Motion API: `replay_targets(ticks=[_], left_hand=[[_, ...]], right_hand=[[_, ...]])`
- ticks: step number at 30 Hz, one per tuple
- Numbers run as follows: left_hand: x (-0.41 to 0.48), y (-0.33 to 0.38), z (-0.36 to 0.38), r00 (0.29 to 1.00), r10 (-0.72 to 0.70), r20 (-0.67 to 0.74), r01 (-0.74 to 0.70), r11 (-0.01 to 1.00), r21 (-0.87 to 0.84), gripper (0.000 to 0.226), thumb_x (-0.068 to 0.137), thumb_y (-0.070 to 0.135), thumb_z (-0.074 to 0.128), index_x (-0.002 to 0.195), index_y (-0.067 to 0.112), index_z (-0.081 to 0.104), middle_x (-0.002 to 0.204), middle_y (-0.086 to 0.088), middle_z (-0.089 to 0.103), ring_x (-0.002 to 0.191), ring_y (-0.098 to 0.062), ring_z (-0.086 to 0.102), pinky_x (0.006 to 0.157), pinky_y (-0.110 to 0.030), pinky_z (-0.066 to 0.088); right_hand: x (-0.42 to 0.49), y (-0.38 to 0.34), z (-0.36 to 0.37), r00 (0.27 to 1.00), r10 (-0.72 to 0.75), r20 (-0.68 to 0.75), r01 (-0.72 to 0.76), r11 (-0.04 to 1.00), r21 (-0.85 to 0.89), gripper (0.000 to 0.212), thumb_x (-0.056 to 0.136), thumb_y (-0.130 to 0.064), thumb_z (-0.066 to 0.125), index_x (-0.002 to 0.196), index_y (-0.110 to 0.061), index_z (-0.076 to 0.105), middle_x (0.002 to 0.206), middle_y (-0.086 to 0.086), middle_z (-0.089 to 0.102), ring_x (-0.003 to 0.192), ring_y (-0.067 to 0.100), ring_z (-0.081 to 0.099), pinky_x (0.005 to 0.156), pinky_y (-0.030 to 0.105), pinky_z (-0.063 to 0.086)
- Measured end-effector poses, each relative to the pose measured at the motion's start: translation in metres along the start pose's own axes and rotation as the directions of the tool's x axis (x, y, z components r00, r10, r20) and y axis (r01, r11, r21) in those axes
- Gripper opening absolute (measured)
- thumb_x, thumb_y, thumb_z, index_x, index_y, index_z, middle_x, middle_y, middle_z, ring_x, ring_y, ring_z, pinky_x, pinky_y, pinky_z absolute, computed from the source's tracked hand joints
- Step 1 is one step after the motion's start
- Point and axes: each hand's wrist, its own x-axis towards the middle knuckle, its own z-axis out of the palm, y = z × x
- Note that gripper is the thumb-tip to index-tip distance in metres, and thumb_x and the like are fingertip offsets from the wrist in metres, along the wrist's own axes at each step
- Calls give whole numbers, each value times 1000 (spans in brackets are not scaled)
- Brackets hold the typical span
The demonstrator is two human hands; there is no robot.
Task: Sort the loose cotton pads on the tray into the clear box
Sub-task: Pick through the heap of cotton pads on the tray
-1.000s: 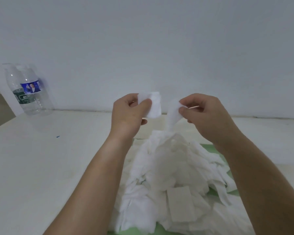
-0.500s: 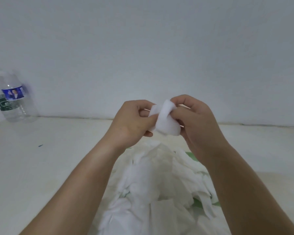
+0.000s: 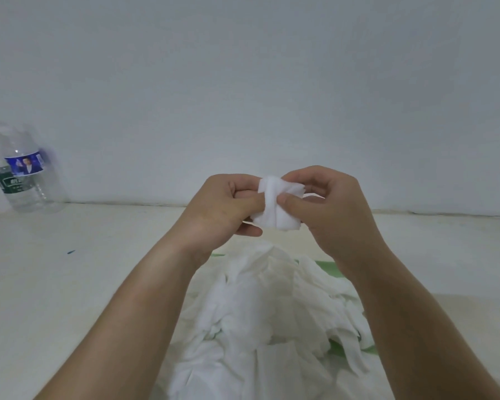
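Pinching a small wad of cotton pads (image 3: pixel 274 210) with left hand (image 3: pixel 222 210) and right hand (image 3: pixel 331 217), both clamped on it.
Held above the loose pile (image 3: pixel 266 307) on the green tray (image 3: pixel 329 267), near centre; bottles (image 3: pixel 26 180) far left.

Cotton pads (image 3: pixel 271 307): soft, fibrous, matt white
Tray (image 3: pixel 331 268): smooth green, slight sheen
Bottles (image 3: pixel 32 192), at 9 o'clock: clear glossy plastic, printed label
Table (image 3: pixel 69 284): smooth, matt off-white

White table (image 3: pixel 69 284), green tray (image 3: pixel 329 267) near, water bottles (image 3: pixel 26 180) far left
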Motion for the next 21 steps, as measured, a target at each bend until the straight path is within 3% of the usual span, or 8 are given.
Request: replay_targets(ticks=[6, 10, 13, 16, 18, 19, 21], left_hand=[[0, 1, 0, 999, -17, 31, 17, 1000, -3, 21, 100, 21, 59, 103, 20, 80, 98, -10, 77, 82, -12, 70, 68, -24, 58], [0, 3, -1, 996, -66, 59, 69, 997, -41, 36, 105, 38, 49, 104, 16, 78, 98, -4, 79, 85, -18, 73, 68, -27, 58], [-4, 2, -3, 997, -16, 77, 16, 1000, -8, 22, 95, 31, 67, 109, 15, 75, 97, -2, 80, 92, -14, 76, 74, -25, 60], [-14, -14, -10, 999, -40, -4, 39, 995, -89, 20, 93, 15, 72, 113, 15, 73, 98, -2, 80, 92, -14, 76, 70, -22, 59], [-22, -29, -14, 990, -99, -97, 84, 984, -155, 20, 94, 13, 70, 113, 16, 74, 97, 0, 79, 88, -13, 75, 66, -22, 57], [-26, -36, -16, 980, -132, -151, 103, 978, -184, 20, 94, 13, 69, 113, 16, 74, 94, 3, 79, 85, -13, 74, 65, -22, 57], [-31, -47, -18, 951, -169, -260, 112, 969, -221, 20, 94, 13, 69, 112, 15, 74, 87, 5, 77, 80, -11, 72, 64, -22, 56]], right_hand=[[1, 5, 1, 999, 12, -35, -13, 999, -46, 16, 82, -9, 76, 88, -23, 70, 87, -4, 71, 73, 14, 68, 64, 27, 53], [1, 9, 5, 995, 44, -85, -50, 995, -82, 13, 79, -13, 79, 83, -22, 70, 77, -8, 70, 76, 19, 71, 73, 44, 61], [2, 11, 8, 991, 70, -117, -79, 994, -71, 17, 76, -21, 84, 82, -18, 68, 69, -4, 69, 67, 20, 72, 70, 49, 61], [0, 16, 12, 991, 103, -83, -115, 980, -160, 27, 77, -36, 83, 85, -21, 62, 71, -2, 66, 70, 22, 70, 67, 42, 58], [-1, 19, 16, 993, 119, 9, -113, 957, -268, 16, 87, -38, 73, 86, -26, 62, 76, -6, 66, 73, 15, 68, 64, 31, 48], [-2, 18, 17, 990, 117, 77, -88, 948, -305, 7, 92, -32, 66, 86, -28, 64, 81, -8, 68, 74, 11, 67, 65, 26, 44], [-5, 17, 16, 965, 90, 247, 8, 929, -369, 25, 92, -11, 56, 91, -33, 67, 98, -13, 66, 77, 3, 61, 66, 15, 39]])
